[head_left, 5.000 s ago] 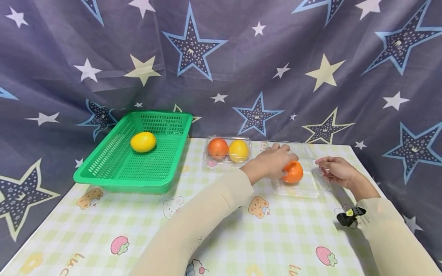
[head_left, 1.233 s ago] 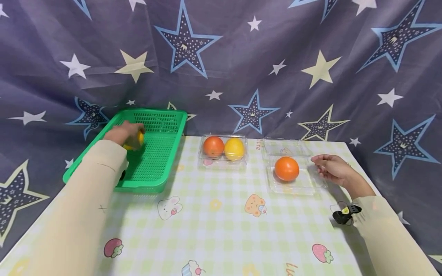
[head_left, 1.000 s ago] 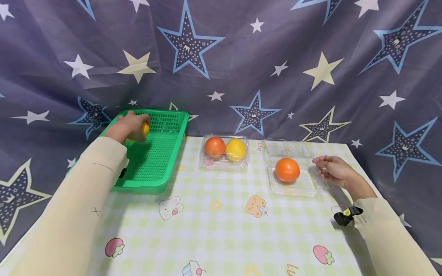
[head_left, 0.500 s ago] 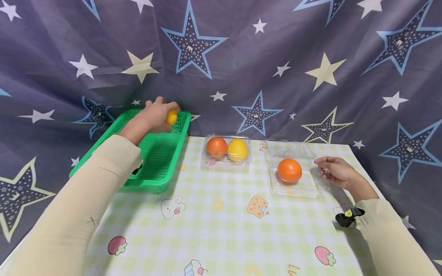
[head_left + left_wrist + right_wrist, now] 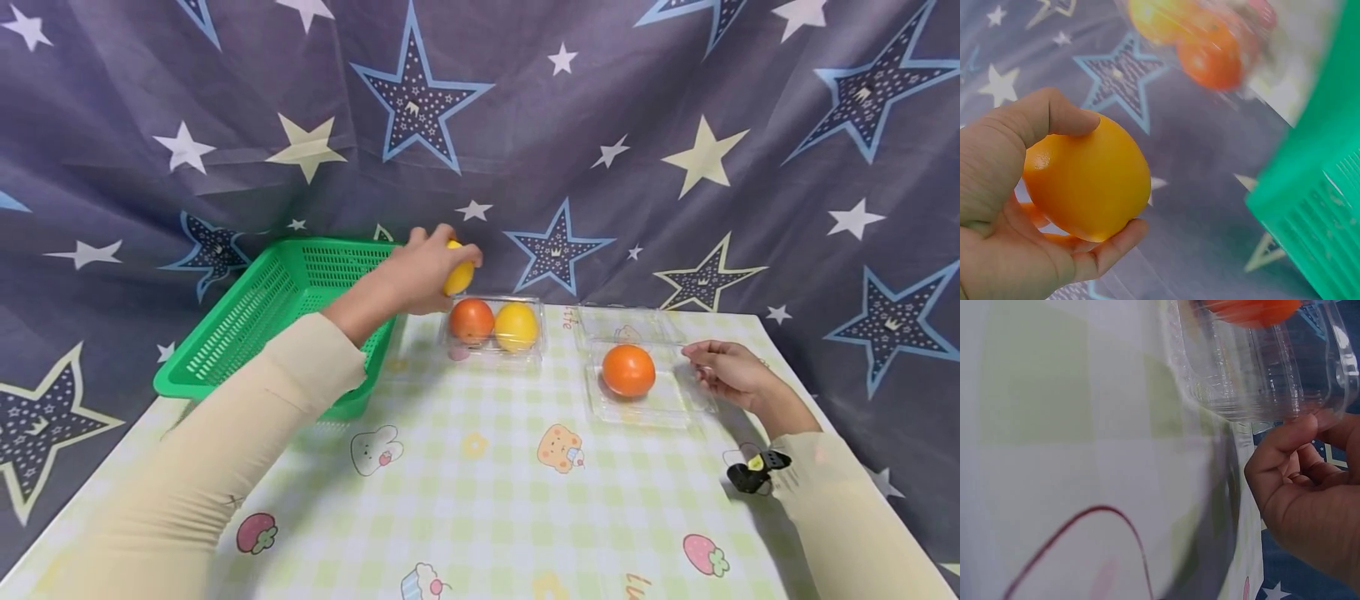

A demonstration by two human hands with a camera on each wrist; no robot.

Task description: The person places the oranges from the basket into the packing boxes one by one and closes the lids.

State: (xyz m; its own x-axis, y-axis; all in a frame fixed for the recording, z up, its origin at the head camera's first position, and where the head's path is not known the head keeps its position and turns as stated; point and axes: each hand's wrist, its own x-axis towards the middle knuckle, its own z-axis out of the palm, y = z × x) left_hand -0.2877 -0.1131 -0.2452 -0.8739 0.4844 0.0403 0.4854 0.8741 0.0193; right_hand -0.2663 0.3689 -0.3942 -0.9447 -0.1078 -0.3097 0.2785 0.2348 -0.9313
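Note:
My left hand [image 5: 429,271] holds a yellow lemon [image 5: 458,268] in the air, just above and behind a closed clear plastic box. In the left wrist view, thumb and fingers curl round the lemon [image 5: 1091,181]. That closed box [image 5: 491,354] contains a red-orange round fruit [image 5: 472,321] and a yellow fruit [image 5: 517,326]. At the right, my right hand [image 5: 731,372] pinches the rim of a second clear box [image 5: 663,408], whose lid [image 5: 626,323] is folded back. One round orange fruit [image 5: 628,371] sits in its left half. The right wrist view shows thumb and finger on the box's edge [image 5: 1297,409].
A green slotted basket [image 5: 225,342] stands at the left, partly hidden by the left arm. A checked cloth with cartoon prints [image 5: 480,500] covers the table. Behind it hangs a dark curtain [image 5: 525,150] with stars.
My left hand placed the orange fruit in the open box, took the lemon from the green basket, lifted it and carried it rightward. The right hand has stayed at the box's rim.

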